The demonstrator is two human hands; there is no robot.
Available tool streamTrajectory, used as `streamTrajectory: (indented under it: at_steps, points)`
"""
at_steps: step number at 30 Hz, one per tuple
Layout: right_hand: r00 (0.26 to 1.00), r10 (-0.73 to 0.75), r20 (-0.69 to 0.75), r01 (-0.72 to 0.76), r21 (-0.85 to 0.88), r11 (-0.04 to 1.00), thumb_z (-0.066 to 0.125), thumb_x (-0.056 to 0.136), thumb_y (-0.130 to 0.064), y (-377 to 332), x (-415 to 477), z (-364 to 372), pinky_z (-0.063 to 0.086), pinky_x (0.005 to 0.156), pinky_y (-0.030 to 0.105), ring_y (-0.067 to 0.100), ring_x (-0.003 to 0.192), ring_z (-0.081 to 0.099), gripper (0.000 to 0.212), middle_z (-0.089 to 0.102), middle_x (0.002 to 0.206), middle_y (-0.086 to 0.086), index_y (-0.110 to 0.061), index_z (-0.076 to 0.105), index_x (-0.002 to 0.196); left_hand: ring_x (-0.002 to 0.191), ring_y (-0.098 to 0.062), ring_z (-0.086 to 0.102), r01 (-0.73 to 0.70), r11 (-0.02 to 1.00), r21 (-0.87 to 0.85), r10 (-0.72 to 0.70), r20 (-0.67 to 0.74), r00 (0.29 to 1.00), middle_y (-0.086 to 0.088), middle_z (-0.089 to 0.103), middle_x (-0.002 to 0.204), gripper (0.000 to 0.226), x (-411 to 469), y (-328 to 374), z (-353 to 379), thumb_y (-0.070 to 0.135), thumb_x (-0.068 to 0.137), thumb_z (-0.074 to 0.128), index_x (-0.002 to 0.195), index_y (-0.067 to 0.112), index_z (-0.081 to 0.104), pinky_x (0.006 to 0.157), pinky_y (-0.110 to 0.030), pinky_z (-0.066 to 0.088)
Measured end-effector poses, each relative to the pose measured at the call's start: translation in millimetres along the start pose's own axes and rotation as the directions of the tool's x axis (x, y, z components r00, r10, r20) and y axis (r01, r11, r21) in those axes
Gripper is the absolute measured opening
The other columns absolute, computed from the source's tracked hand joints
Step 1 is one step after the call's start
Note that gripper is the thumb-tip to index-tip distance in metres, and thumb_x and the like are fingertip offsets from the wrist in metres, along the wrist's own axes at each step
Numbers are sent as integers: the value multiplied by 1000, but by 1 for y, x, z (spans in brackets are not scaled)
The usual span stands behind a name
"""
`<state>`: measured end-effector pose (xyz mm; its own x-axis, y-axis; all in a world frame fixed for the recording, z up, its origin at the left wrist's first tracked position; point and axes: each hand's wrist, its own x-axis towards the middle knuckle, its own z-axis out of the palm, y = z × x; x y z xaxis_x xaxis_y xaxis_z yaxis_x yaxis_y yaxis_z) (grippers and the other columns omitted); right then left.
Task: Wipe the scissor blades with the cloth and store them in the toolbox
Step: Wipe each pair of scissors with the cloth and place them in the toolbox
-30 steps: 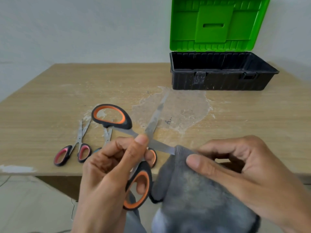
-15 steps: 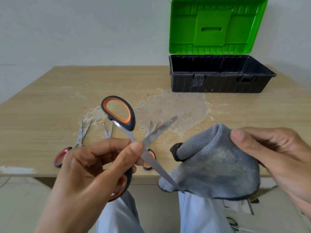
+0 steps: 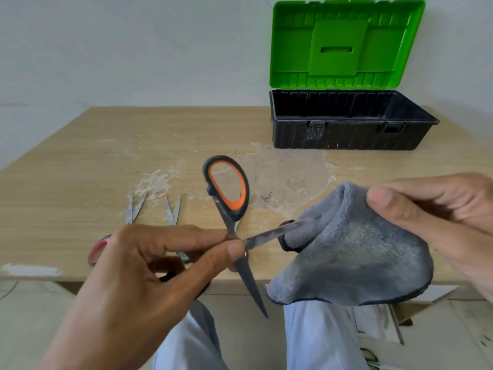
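Since 0.5 s ago, orange-handled scissors (image 3: 234, 231) rotated; upper blade tip now touches grey cloth (image 3: 352, 247), frame centre-right. Left hand (image 3: 160, 263) pinches pivot; right hand (image 3: 440, 217) grips cloth. Blade axis points right, toward right hand. Toolbox (image 3: 346, 121) open, upper right.

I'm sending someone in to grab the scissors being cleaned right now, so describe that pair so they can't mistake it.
On the near edge of the wooden table, in front of the open green-lidded toolbox, the left hand holds open scissors beside a grey cloth. This pair has black handles lined with orange, and it is raised; the others lie flat on the table.
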<state>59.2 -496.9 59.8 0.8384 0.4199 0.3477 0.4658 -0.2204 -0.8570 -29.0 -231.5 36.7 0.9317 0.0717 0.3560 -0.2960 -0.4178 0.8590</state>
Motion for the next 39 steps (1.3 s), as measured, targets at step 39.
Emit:
streamTrajectory:
  at_steps: [39]
  points:
    - [989, -126, 75, 140, -215, 967, 64, 92, -41, -17, 28, 1, 54, 76, 8, -7, 87, 75, 20, 79, 90, -29, -40, 84, 95, 56, 0, 63, -194, 962, 192, 175, 111, 978, 13, 74, 73, 11, 5, 8, -11, 40, 82, 74, 89, 35, 81, 50, -8, 42]
